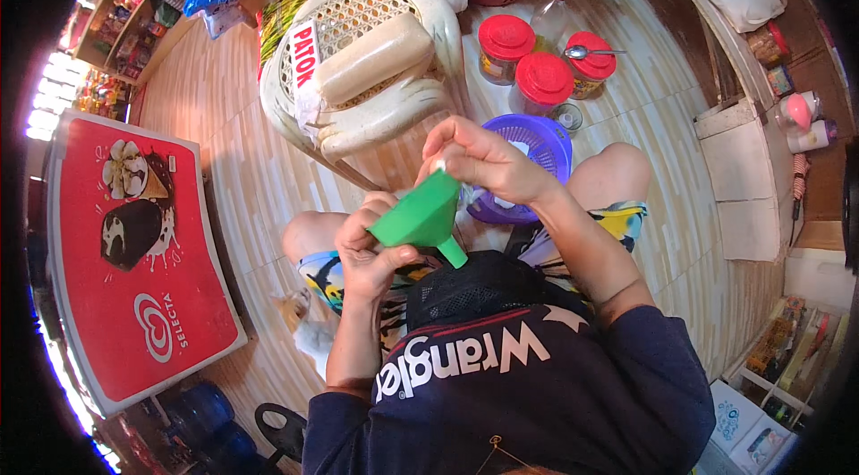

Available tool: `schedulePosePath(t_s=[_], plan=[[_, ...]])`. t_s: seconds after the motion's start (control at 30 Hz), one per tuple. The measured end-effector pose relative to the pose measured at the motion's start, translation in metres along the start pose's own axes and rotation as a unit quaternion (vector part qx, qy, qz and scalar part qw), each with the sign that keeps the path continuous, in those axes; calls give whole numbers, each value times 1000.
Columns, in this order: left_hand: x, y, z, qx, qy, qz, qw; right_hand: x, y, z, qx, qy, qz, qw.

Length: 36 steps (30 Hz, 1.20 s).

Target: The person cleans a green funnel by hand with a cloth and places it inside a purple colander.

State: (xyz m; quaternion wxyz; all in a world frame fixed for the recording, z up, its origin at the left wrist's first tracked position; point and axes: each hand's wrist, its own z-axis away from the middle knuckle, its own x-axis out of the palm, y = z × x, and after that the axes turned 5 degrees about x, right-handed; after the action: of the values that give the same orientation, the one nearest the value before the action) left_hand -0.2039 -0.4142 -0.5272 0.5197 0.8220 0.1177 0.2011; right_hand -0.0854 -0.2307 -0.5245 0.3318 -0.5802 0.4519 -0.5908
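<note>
My left hand [369, 247] grips a green plastic funnel [419, 213] by its wide rim. The funnel is tilted, its spout pointing down toward my lap. At the upper edge of the funnel, the fingers of my right hand [486, 163] pinch a small white piece [440, 166], perhaps tissue or cloth; most of it is hidden. Beyond my right hand a purple plastic basket [560, 146] sits on the floor between my knees, with white pieces inside.
A cream plastic chair [389, 116] bears a long filled clear bag [376, 59]. Red-lidded jars [543, 78], one with a spoon [594, 53] on its lid, stand beside a clear bottle [551, 15] and a small glass [568, 117]. A cat [312, 337] is near my left leg, beside a red freezer [144, 260].
</note>
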Motion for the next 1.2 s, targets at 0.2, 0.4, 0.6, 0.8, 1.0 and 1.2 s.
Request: schedulePosePath(t_s=[0.2,0.4,0.6,0.8,1.0,1.2], plan=[[-10,8,-10,-153,-6,42,987,2,-11,-1,-48,41,-52,997],[5,9,-23,-23,-86,-291,953,31,-31,-11,-91,-8,411,907],[9,9,-16,12,-37,-197,980,24,-39,-5,-214,-26,436,874],[-3,29,-42,-27,-110,-68,991,1,-28,4,-116,43,110,986],[-259,-31,-2,112,-236,-919,296,-4,-28,1,-139,70,94,983],[-365,-37,111,-543,-333,-707,308,-1,-47,32,-73,76,294,950]])
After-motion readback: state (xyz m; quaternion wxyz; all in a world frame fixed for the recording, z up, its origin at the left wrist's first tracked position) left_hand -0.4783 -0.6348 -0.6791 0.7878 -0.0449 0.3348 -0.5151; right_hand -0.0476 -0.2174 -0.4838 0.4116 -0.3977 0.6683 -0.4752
